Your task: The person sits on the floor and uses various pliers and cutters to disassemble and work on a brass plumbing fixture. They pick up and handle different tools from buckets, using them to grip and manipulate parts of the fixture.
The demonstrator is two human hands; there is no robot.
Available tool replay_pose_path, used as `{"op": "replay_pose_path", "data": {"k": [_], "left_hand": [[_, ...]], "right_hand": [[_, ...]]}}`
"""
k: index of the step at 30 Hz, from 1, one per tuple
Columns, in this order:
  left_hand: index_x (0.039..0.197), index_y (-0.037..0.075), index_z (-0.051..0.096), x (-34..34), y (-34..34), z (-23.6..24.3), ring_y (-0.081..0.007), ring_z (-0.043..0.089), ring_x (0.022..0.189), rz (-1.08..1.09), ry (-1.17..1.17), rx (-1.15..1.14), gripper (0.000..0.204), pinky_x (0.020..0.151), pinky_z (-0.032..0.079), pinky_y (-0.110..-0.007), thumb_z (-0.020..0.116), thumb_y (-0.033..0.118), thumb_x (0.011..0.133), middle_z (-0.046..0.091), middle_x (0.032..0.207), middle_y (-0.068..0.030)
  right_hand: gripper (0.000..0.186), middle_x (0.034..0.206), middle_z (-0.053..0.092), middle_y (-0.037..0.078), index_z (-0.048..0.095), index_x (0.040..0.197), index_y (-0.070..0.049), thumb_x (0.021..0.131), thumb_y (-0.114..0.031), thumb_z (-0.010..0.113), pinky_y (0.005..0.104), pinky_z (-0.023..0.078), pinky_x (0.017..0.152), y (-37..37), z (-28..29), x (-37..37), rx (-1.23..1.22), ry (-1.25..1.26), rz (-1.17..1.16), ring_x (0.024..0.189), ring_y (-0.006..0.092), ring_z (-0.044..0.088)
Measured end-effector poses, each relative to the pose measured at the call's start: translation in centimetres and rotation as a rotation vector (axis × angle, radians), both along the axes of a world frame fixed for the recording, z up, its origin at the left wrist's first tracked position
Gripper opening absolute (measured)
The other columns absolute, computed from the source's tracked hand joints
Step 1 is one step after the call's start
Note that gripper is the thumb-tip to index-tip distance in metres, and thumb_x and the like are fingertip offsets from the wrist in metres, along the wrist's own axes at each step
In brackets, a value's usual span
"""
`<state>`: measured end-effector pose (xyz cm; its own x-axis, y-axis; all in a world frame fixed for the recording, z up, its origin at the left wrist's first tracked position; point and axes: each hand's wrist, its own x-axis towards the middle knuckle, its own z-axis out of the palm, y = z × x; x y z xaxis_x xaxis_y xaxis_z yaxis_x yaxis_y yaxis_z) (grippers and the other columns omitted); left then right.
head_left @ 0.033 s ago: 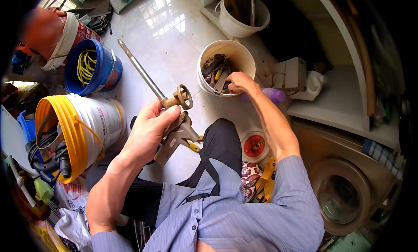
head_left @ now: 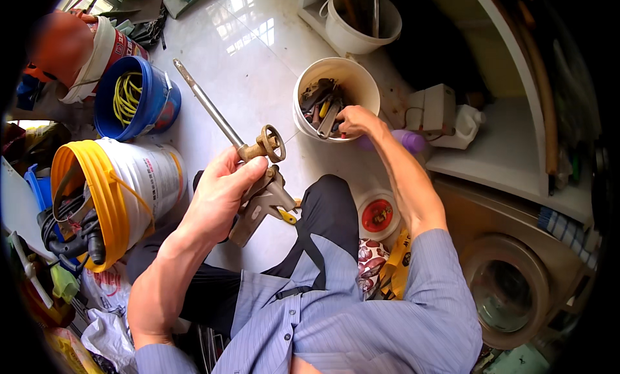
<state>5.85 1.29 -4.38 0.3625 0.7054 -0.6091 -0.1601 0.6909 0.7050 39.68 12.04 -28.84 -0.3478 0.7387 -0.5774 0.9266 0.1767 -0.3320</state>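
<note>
My left hand (head_left: 219,196) is shut around the grip of a metal foam gun (head_left: 258,180). Its long thin nozzle (head_left: 206,103) points up and left over the glossy floor, and a round brass ring sits on top of the body. My right hand (head_left: 355,121) reaches out to a white bucket (head_left: 368,83) full of hand tools (head_left: 323,106). Its fingers curl over the near rim among the tools. Whether they grip one is hidden. My knee in dark trousers lies between the two arms.
A yellow-rimmed white bucket (head_left: 155,174) with cables and black-handled tools stands at the left, a blue bucket (head_left: 161,109) with yellow cord behind it. Another white bucket (head_left: 342,35) is at the top. A small red-lidded tub (head_left: 378,216), a purple bottle (head_left: 410,141) and a washing machine drum (head_left: 504,290) lie right.
</note>
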Motion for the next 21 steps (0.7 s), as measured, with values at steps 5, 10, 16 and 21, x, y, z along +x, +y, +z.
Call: {"op": "replay_pose_path", "data": {"k": [5, 10, 16, 21], "left_hand": [[0.117, -0.001, 0.055, -0.5, 0.5, -0.8, -0.0217, 0.071, 0.088, 0.051, 0.014, -0.072, 0.024, 0.082, 0.059, -0.036, 0.058, 0.019, 0.103, 0.070, 0.100, -0.0140], [0.118, 0.000, 0.057, 0.5, 1.3, -1.8, -0.0220, 0.071, 0.092, 0.080, -0.116, -0.180, 0.022, 0.086, 0.058, -0.039, 0.055, 0.017, 0.104, 0.071, 0.103, -0.0150], [0.120, 0.000, 0.057, 0.8, 0.5, -0.9, -0.0227, 0.072, 0.090, 0.084, -0.076, -0.201, 0.024, 0.083, 0.060, -0.039, 0.053, 0.017, 0.103, 0.071, 0.101, -0.0157], [0.120, 0.000, 0.057, 1.3, -0.1, -1.5, -0.0219, 0.072, 0.088, 0.039, -0.058, -0.157, 0.025, 0.081, 0.060, -0.038, 0.053, 0.017, 0.103, 0.071, 0.100, -0.0149]], "right_hand": [[0.049, 0.096, 0.073, 0.024, 0.075, 0.112, -0.007, 0.066, -0.024, 0.071, 0.0440, 0.056, 0.083, 1.9, 4.4, -1.8, -0.306, -0.015, -0.037, 0.094, 0.0387, 0.071], [0.032, 0.088, 0.073, 0.018, 0.076, 0.097, -0.008, 0.073, -0.029, 0.071, 0.0449, 0.057, 0.081, 1.4, 3.3, -0.4, 0.110, -0.147, 0.410, 0.088, 0.0368, 0.071], [0.019, 0.090, 0.069, 0.012, 0.074, 0.097, -0.013, 0.083, -0.026, 0.072, 0.0455, 0.057, 0.074, -0.7, 6.5, 0.3, 0.349, 0.122, 0.378, 0.087, 0.0342, 0.069], [0.017, 0.088, 0.066, 0.011, 0.072, 0.099, -0.015, 0.084, -0.023, 0.074, 0.0428, 0.055, 0.072, -3.1, 9.6, 3.1, 0.449, 0.211, 0.142, 0.084, 0.0320, 0.068]]}}
